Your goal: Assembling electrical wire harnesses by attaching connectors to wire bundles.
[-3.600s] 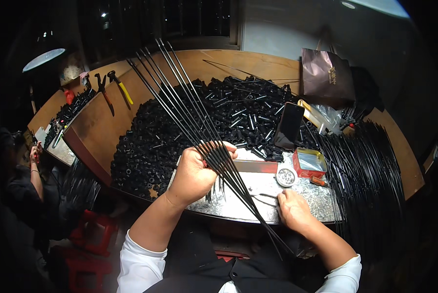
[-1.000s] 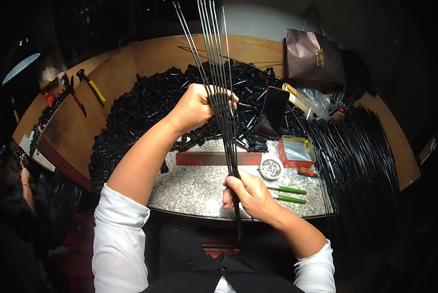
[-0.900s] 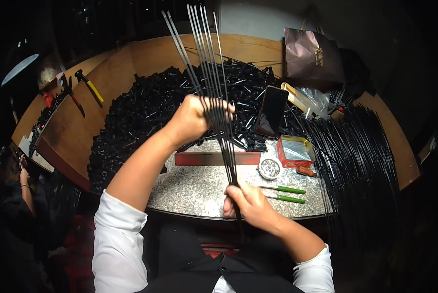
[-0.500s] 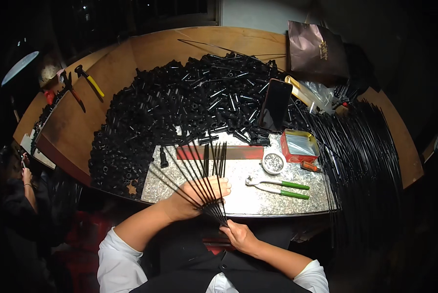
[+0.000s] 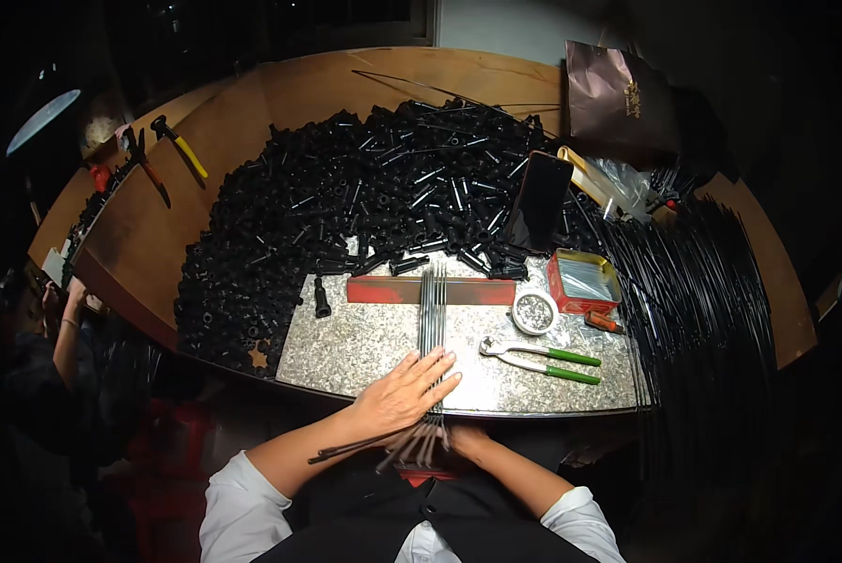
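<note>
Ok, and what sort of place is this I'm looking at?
Probably a small assembly workshop: a heap of small black parts covers much of the bench, green-handled pliers lie on it, and slim rods are under the left hand.

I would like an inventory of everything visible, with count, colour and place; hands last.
thin rods: several, dark, centre
work surface: one, speckled grey, centre
small parts: many, black, mostly piled behind
bar: one, red, across work surface
pliers: one, green-handled, on work surface
dish: one, white, beside bar
tin: one, red, beside dish
stubby tool: one, orange, before tin
phone: one, black, among small parts
rod heap: one, black, right side
paper bag: one, brownish, back right
plastic bag: one, clear, right
hand tools: two, yellow- and red-handled, left panel
other person: one, dark-clothed, far left
sleeves: two, white, lower edge
left hand: one, bare, on thin rods
right hand: one, bare, partly hidden, near edge
</note>
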The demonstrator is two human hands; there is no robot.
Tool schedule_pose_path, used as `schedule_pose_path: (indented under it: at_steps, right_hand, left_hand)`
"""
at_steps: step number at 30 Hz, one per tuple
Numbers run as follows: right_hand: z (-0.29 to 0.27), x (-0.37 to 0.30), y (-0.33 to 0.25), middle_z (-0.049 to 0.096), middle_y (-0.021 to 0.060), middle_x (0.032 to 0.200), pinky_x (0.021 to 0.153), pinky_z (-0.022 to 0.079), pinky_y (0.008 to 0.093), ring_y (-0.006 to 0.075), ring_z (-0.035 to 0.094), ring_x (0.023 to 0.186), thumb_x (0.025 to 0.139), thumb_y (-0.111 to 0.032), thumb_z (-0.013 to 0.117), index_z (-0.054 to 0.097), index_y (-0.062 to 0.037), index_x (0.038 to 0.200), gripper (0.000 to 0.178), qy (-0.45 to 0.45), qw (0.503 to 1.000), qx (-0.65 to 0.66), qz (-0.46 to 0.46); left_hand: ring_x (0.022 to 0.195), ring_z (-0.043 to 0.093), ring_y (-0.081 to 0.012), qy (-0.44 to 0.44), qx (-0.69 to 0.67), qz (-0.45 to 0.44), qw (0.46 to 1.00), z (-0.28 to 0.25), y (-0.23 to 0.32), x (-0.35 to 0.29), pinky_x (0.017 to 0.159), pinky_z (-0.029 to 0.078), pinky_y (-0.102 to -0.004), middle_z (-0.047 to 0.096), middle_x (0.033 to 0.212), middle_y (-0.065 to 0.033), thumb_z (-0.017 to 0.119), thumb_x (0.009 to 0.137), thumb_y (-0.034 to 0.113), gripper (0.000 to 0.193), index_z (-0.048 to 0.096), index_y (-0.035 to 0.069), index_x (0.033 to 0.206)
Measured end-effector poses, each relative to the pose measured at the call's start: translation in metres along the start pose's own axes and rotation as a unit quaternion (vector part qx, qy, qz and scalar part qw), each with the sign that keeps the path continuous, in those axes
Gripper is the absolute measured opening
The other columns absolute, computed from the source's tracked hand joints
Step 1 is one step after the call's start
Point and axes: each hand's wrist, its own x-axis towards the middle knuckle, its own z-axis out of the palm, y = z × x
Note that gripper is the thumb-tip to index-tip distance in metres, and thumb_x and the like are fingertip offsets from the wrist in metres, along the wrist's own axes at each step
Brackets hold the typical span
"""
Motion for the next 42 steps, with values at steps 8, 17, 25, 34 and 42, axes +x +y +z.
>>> schedule_pose_path:
  at_steps: [8, 17, 25, 34, 42]
  right_hand:
    - [-0.058, -0.001, -0.023, 0.049, 0.0280, 0.127, 0.098, 0.039, 0.0473, 0.0439, 0.047, 0.116, 0.091, -0.025, 0.055, 0.043, 0.0000, 0.131, 0.049, -0.203, 0.977, -0.008, 0.073]
    - [-0.185, 0.017, -0.095, 0.061, 0.0243, 0.105, 0.084, 0.049, 0.0422, 0.0397, 0.059, 0.097, 0.089, -0.021, 0.061, 0.055, 0.0063, 0.115, 0.039, -0.271, 0.958, 0.097, -0.005]
    - [-0.217, 0.030, -0.123, 0.064, 0.0208, 0.097, 0.078, 0.050, 0.0402, 0.0369, 0.062, 0.089, 0.087, -0.016, 0.063, 0.058, 0.0032, 0.111, 0.031, -0.212, 0.968, 0.134, -0.014]
    - [-0.225, 0.039, -0.134, 0.064, 0.0180, 0.080, 0.064, 0.050, 0.0335, 0.0296, 0.065, 0.071, 0.082, -0.007, 0.068, 0.060, 0.0014, 0.099, 0.020, -0.046, 0.993, 0.111, 0.007]
    - [-0.306, 0.083, -0.081, 0.062, 0.0092, 0.073, 0.059, 0.047, 0.0264, 0.0138, 0.059, 0.065, 0.084, -0.004, 0.065, 0.063, 0.0025, 0.091, 0.010, 0.158, 0.986, -0.053, -0.003]
  left_hand:
    - [0.138, 0.023, -0.0389, 0.018, -0.097, -0.058, 0.993, -0.010, 0.002, 0.005, 0.112, 0.022, -0.0497, 0.028, 0.147, -0.0227, 0.063, 0.075, 0.060, 0.088, 0.038, 0.007, 0.140]
    - [0.137, 0.023, -0.0420, 0.026, -0.062, -0.087, 0.994, -0.018, -0.002, 0.013, 0.110, 0.024, -0.0523, 0.030, 0.145, -0.0233, 0.072, 0.063, 0.061, 0.101, 0.039, 0.003, 0.138]
    - [0.137, 0.024, -0.0403, 0.053, -0.069, -0.086, 0.992, -0.006, 0.001, 0.007, 0.110, 0.025, -0.0500, 0.030, 0.145, -0.0238, 0.065, 0.070, 0.064, 0.096, 0.040, -0.001, 0.136]
    - [0.137, 0.025, -0.0395, 0.063, -0.049, -0.082, 0.993, -0.005, 0.001, 0.007, 0.110, 0.025, -0.0501, 0.031, 0.144, -0.0230, 0.066, 0.071, 0.063, 0.093, 0.042, 0.001, 0.136]
    - [0.137, 0.025, -0.0403, 0.044, -0.050, -0.120, 0.991, -0.011, 0.000, 0.007, 0.111, 0.024, -0.0495, 0.028, 0.147, -0.0223, 0.070, 0.064, 0.065, 0.096, 0.040, 0.013, 0.140]
